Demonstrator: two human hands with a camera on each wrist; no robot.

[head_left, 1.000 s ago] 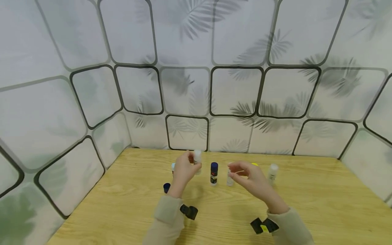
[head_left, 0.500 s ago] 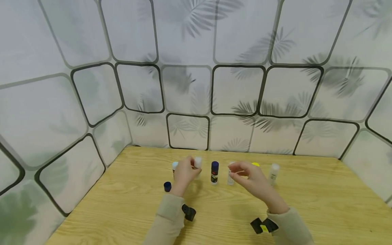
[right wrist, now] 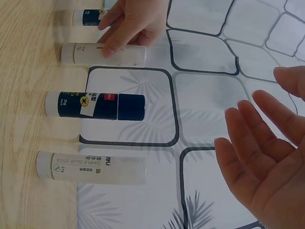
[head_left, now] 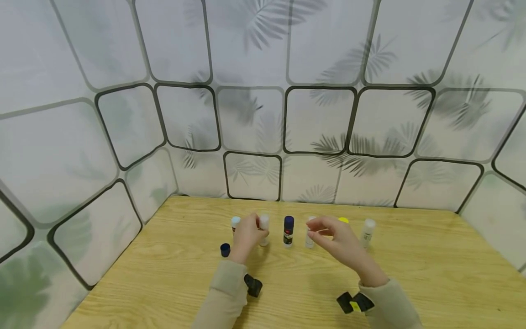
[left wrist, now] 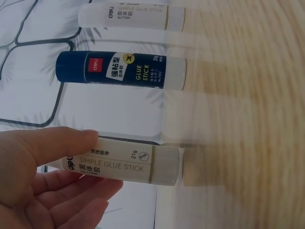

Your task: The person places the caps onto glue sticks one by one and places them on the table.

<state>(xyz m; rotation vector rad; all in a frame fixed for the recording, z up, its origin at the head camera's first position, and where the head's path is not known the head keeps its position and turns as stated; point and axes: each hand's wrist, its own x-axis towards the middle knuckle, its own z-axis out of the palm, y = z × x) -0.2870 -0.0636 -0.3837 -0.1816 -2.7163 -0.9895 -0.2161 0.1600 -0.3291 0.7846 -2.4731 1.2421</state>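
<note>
With thumb and fingers, my left hand [head_left: 248, 237] holds a white glue stick [left wrist: 128, 162] upright. Its base is right at the wooden tabletop in the left wrist view. My right hand [right wrist: 267, 162] is raised with fingers loosely bent and holds nothing. In the head view its fingertips overlap another white glue stick [head_left: 309, 241], while the right wrist view has them apart from it. Between the two hands stands a dark blue glue stick [head_left: 288, 232], label facing me.
A stick with a pale blue top [head_left: 235, 222] stands partly behind my left hand. A dark blue cap [head_left: 225, 249] sits nearer on the table [head_left: 172, 278]. Behind my right hand show a yellow top [head_left: 343, 220] and a white glue stick [head_left: 368, 232]. A patterned curtain [head_left: 255, 119] hangs behind.
My left hand has brought the white glue stick down to the tabletop, in line with the others. My right hand has stayed in place.
</note>
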